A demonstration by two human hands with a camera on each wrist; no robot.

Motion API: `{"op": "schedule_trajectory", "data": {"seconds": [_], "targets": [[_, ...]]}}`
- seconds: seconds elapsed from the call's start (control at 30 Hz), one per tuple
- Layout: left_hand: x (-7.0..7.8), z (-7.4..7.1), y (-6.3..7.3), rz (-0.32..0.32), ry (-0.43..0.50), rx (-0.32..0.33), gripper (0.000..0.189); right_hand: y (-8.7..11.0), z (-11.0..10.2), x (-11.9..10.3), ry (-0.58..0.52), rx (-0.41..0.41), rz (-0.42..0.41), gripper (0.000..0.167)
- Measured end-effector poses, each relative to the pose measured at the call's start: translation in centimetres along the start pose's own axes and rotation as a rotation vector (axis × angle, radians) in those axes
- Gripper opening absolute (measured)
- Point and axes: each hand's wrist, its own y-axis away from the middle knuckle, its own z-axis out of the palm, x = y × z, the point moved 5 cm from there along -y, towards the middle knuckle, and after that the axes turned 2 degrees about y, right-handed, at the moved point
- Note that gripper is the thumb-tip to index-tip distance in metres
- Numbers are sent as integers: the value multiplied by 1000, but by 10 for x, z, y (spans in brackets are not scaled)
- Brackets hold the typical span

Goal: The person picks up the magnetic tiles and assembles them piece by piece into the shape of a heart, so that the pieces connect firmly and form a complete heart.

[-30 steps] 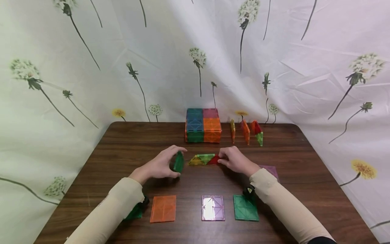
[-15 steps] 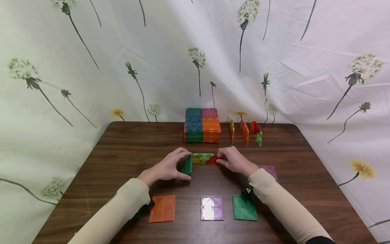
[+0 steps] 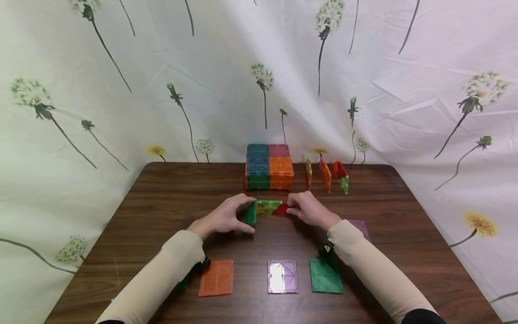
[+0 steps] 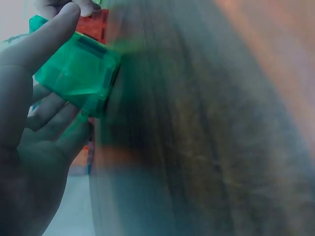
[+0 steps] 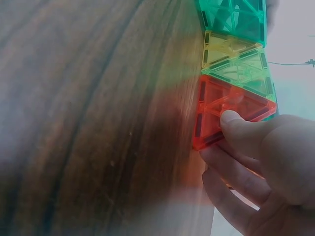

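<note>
My left hand (image 3: 226,217) grips a green square magnetic tile (image 4: 78,71) on edge between thumb and fingers. The tile stands at an angle against the left end of a row of upright triangle tiles. That row has a yellow triangle (image 5: 216,49), a light green triangle (image 3: 269,206) and a red triangle (image 5: 216,110), joined edge to edge. With thumb and fingers, my right hand (image 3: 310,210) pinches the red triangle at the row's right end. In the right wrist view the green square touches, or nearly touches, the yellow triangle.
Behind the row stands a box of coloured tiles (image 3: 269,166). Upright tiles (image 3: 326,175) stand to its right. Nearer me lie an orange square (image 3: 216,278), a clear purple square (image 3: 282,276) and a green square (image 3: 326,276). Another purple tile (image 3: 359,226) lies partly behind the right sleeve.
My left hand has moved right with the green square, up to the row's left end. The row has straightened and shifted slightly away from me, the right hand still pinching the red triangle.
</note>
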Motion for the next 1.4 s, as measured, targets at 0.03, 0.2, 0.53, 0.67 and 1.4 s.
{"op": "schedule_trajectory", "data": {"seconds": [0.03, 0.2, 0.53, 0.67, 1.4], "targets": [[-1, -1, -1, -8, 7, 4, 82, -1, 1, 1, 0, 1, 3, 17], [-7, 0, -4, -33, 54, 10, 79, -4, 0, 8, -9, -9, 17, 9], [-14, 1, -2, -63, 101, -3, 76, -4, -52, 56, 40, 200, 321, 16], [-15, 1, 0, -76, 142, -21, 75, -9, -57, 73, 80, 180, 459, 28], [-21, -1, -2, -78, 169, -38, 72, -22, -59, 81, 256, 285, 579, 31]]}}
